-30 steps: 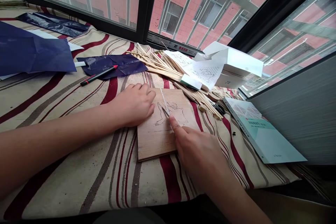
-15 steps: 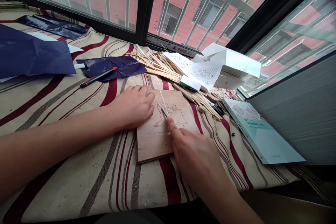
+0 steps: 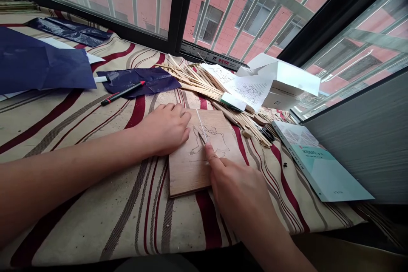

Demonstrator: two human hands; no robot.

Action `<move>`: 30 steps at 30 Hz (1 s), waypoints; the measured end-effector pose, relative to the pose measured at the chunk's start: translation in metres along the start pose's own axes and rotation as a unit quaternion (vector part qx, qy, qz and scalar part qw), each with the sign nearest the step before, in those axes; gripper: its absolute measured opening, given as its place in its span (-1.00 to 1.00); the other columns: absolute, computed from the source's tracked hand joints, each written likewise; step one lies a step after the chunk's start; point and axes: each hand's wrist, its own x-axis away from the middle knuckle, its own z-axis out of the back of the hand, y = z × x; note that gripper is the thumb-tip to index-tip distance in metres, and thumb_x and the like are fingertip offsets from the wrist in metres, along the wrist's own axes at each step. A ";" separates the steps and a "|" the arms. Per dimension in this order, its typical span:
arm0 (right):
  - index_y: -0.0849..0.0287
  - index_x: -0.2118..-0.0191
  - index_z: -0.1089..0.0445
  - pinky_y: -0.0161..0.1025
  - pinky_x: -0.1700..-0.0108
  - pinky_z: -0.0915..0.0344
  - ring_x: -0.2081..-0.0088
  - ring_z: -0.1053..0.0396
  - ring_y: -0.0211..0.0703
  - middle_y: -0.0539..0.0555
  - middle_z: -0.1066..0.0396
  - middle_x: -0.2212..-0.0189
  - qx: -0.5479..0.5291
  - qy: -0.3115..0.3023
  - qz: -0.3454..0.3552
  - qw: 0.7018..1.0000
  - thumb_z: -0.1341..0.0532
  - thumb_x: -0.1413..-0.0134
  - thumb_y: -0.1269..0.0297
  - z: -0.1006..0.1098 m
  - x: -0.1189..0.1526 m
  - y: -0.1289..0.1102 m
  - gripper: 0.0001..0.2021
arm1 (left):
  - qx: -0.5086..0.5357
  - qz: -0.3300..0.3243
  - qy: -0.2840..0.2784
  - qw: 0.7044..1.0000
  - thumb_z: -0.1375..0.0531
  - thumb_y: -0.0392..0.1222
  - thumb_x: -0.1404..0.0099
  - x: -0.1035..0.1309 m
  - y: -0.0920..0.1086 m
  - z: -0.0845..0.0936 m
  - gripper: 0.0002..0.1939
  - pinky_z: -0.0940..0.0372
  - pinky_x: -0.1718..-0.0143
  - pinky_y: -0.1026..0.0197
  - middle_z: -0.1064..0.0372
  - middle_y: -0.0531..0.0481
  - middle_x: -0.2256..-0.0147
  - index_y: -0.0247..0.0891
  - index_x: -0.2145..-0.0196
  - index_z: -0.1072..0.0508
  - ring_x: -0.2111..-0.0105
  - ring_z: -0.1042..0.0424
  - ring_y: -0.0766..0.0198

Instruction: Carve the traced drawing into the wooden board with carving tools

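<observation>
A flat wooden board [image 3: 188, 176] with a line drawing on it lies on the striped cloth in front of me. My left hand [image 3: 170, 129] has its fingers curled over the board's upper left edge, gripping it. In my right hand [image 3: 237, 182] is a slim carving knife [image 3: 202, 138], its pointed blade angled to the upper left. The tip is at the drawing; whether it cuts in is too small to tell. A thin white strip [image 3: 201, 121] runs down the board from its top edge to my right fingertips. My right palm hides the board's lower right part and the knife's handle.
Behind the board lie many thin wooden strips [image 3: 191, 78], printed drawings [image 3: 251, 89] and a white box [image 3: 287, 78]. A black-and-red pen [image 3: 124, 92] rests on dark blue sheets [image 3: 153, 78] at left. A pale green book [image 3: 321, 165] lies right, beside the grey wall.
The whole view has shifted slightly, so everything appears a little further right. Both hands, the knife and the board keep nearly the same places relative to one another.
</observation>
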 end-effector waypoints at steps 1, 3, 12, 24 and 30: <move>0.27 -0.44 -0.33 -0.11 0.49 0.13 0.47 -0.56 -0.04 0.12 -0.61 0.41 -0.001 -0.007 -0.004 1.000 -0.14 -0.29 0.51 0.001 0.000 0.000 -0.39 | -0.001 0.000 -0.001 1.000 0.07 -0.08 -0.53 0.000 0.000 0.000 -0.51 -0.31 -0.20 -0.22 -0.41 -0.48 -0.14 -0.45 -0.14 -0.45 -0.16 -0.43 -0.29; 0.26 -0.45 -0.32 -0.11 0.49 0.10 0.44 -0.58 -0.03 0.13 -0.62 0.39 -0.003 -0.020 -0.011 1.000 -0.14 -0.29 0.51 0.002 -0.001 0.000 -0.38 | -0.005 0.003 -0.003 1.000 0.07 -0.08 -0.54 0.000 0.001 0.001 -0.51 -0.31 -0.21 -0.22 -0.40 -0.48 -0.15 -0.46 -0.14 -0.45 -0.17 -0.43 -0.29; 0.25 -0.45 -0.31 -0.12 0.50 0.10 0.44 -0.58 -0.04 0.11 -0.62 0.41 0.001 -0.022 -0.017 1.000 -0.14 -0.30 0.50 0.003 -0.001 -0.002 -0.39 | -0.011 0.002 -0.001 1.000 0.06 -0.09 -0.54 -0.001 0.000 0.000 -0.53 -0.31 -0.22 -0.20 -0.42 -0.44 -0.12 -0.44 -0.14 -0.46 -0.15 -0.43 -0.24; 0.21 -0.47 -0.27 -0.12 0.47 0.16 0.44 -0.58 -0.02 0.11 -0.63 0.38 -0.006 -0.033 -0.024 0.999 -0.15 -0.30 0.49 0.001 -0.003 -0.001 -0.36 | -0.009 0.005 -0.008 1.000 0.06 -0.07 -0.56 -0.001 -0.001 0.000 -0.53 -0.31 -0.23 -0.20 -0.40 -0.44 -0.14 -0.44 -0.15 -0.45 -0.17 -0.42 -0.26; 0.17 -0.50 -0.22 -0.14 0.45 0.08 0.39 -0.59 0.01 0.10 -0.63 0.36 -0.020 -0.038 -0.009 0.999 -0.15 -0.31 0.48 0.000 -0.006 0.011 -0.34 | -0.008 0.001 -0.005 1.000 0.08 -0.07 -0.56 -0.001 -0.001 -0.002 -0.52 -0.31 -0.23 -0.19 -0.41 -0.44 -0.14 -0.43 -0.15 -0.45 -0.17 -0.42 -0.24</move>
